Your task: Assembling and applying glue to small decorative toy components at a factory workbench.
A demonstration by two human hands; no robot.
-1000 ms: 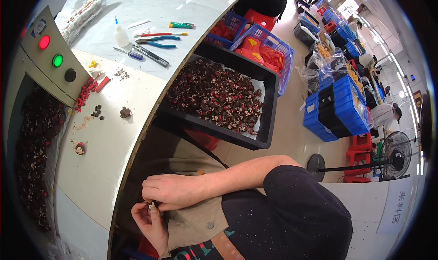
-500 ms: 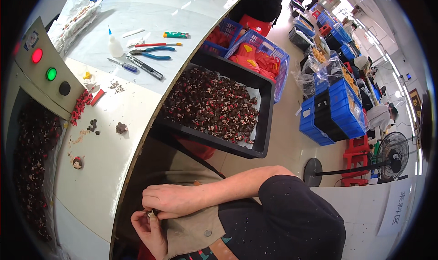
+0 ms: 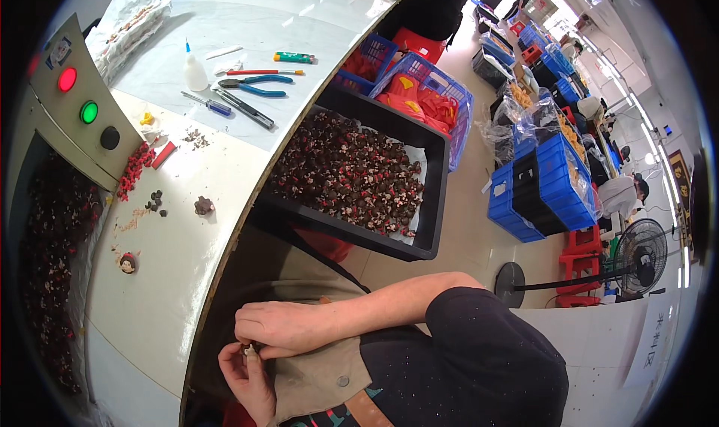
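Observation:
Between my two hands, low over my lap beside the table edge, is a small doll-head piece (image 3: 249,349), dark on top with a pale face part. My left hand (image 3: 249,383) pinches it from below with thumb and fingers. From above, my right hand (image 3: 278,328) closes its bent fingers around the same piece, hiding much of it. On the table lie a finished-looking doll head (image 3: 128,263) with dark hair and a loose brown piece (image 3: 203,205).
A black bin (image 3: 352,176) full of small doll heads stands right of the table. Pliers (image 3: 258,86), a utility knife (image 3: 246,109), a screwdriver (image 3: 207,103) and a glue bottle (image 3: 195,73) lie on the table. At left is a machine panel (image 3: 79,82); a fan (image 3: 640,256) stands at right.
The view has shifted slightly. Both hands stay around the doll-head piece in nearly the same pose.

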